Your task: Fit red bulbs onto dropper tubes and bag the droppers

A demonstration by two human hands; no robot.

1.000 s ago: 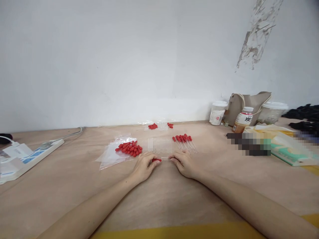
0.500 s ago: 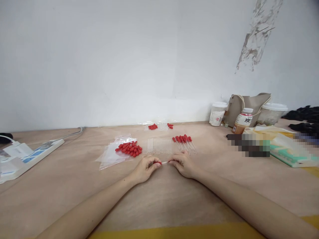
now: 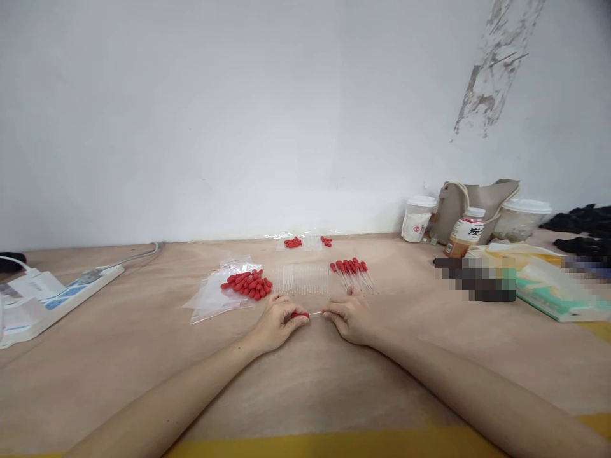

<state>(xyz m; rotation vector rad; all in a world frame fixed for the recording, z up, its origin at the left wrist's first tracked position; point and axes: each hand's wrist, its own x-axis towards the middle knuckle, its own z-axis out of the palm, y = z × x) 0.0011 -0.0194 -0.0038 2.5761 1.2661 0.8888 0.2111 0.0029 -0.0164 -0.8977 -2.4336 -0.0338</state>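
Between finger and thumb, my left hand [image 3: 278,323] pinches a red rubber dropper bulb [image 3: 300,315]. My right hand [image 3: 351,316] is closed on a thin clear glass tube [image 3: 316,313], whose left end meets the mouth of the bulb; how deep it sits cannot be seen. Beyond my left hand a heap of loose red bulbs [image 3: 248,285] lies on clear plastic bags [image 3: 210,304]. Several bare glass tubes [image 3: 303,278] lie in a row behind the gap between my hands. Past my right hand, droppers with red bulbs [image 3: 352,270] lie side by side.
Small bagged red bulbs [image 3: 293,242] lie by the wall. A power strip [image 3: 81,291] is at far left. On the right stand a white-lidded cup [image 3: 418,219], a drink bottle [image 3: 465,233], a grey bag [image 3: 449,207] and a green-and-yellow pack [image 3: 558,289].
Both hands stay almost in place, with the tube and bulb still between them. The bulb shows slightly more in my left fingers and the tube's angle has shifted a little.
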